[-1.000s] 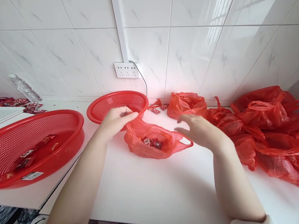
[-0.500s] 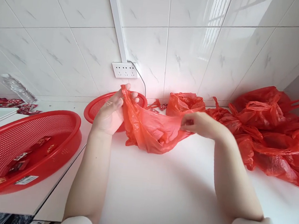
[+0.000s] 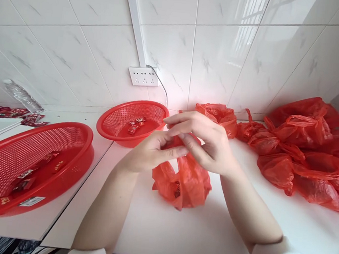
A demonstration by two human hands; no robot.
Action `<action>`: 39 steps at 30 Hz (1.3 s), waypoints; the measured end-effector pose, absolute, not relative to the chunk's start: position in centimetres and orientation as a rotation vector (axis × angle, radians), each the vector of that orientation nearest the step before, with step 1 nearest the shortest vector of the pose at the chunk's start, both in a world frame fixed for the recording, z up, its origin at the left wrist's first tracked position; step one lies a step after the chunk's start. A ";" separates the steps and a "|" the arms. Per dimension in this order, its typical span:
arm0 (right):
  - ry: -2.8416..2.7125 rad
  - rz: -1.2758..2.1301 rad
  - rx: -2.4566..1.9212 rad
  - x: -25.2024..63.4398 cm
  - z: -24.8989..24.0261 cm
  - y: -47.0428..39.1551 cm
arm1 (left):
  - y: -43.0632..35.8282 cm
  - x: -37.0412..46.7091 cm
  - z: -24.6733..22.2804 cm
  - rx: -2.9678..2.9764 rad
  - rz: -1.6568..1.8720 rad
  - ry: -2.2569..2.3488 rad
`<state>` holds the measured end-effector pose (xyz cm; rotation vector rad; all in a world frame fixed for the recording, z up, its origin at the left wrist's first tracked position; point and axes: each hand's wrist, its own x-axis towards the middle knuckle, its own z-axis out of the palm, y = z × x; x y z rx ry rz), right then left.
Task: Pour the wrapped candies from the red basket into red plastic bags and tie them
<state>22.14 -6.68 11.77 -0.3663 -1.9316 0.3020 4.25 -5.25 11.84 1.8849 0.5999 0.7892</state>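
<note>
A thin red plastic bag (image 3: 192, 187) hangs low over the white table in front of me, its handles gathered up between my two hands. My left hand (image 3: 155, 147) pinches the gathered top from the left, thumb stretched across it. Over the same spot curls my right hand (image 3: 205, 142), its fingers bent round the plastic and overlapping the left fingertips. Something small with dark marks shows through the bag's lower front. Fingers partly hide the bunched handles. Just behind my left hand stands a small red sieve basket (image 3: 106, 123) with several red-wrapped packets (image 3: 133, 128) inside.
At the left is a large red basket (image 3: 88, 139) holding a few wrapped packets. An open red bag (image 3: 218, 113) stands by the wall, and a heap of filled red bags (image 3: 302, 147) covers the right. A clear plastic bottle (image 3: 22, 96) and a socket strip (image 3: 143, 76) are behind.
The bag, stretched sideways between my hands before, now hangs with its top gathered. My hands have come together, and the packets in the small basket have come into sight.
</note>
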 end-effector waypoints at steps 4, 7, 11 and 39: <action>-1.977 0.311 -0.329 22.5 10.9 -6.1 | -5.8 4.8 11.8 1.857 0.830 0.730; -1.943 0.256 -0.356 22.9 10.7 -5.8 | -5.6 5.1 11.4 1.778 0.829 0.790; -1.886 0.382 -0.521 23.4 10.9 -5.8 | -5.5 5.4 11.2 1.532 0.832 0.819; -2.016 0.684 -0.696 24.5 10.5 -4.6 | -4.8 2.6 11.7 2.278 1.019 1.039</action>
